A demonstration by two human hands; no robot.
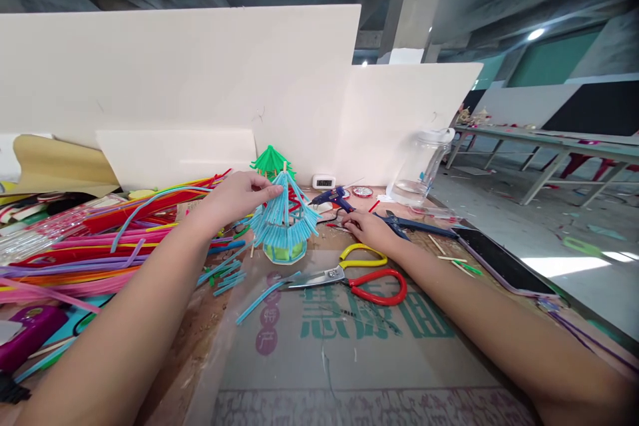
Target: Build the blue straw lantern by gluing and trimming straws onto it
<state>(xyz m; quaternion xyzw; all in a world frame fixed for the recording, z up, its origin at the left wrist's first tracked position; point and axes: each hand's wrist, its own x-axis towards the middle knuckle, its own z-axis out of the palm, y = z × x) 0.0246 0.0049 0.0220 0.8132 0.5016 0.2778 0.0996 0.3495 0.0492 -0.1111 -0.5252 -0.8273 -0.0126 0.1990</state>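
Light-blue, strip-roofed pagoda model [282, 215] stood just beyond the red-and-yellow-handled metal scissors [333, 275]. Your left hand [244, 193] had fingers clamped on its upper roof; squeezing too hard could've bent strips. Beyond the scissors, your right hand [370, 229] lay by the dark-blue glue gun [330, 196], grip couldn't be told.

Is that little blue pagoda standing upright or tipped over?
Upright: the blue pagoda has its base at the bottom and its roof peak pointing up, with the left hand at the roof.
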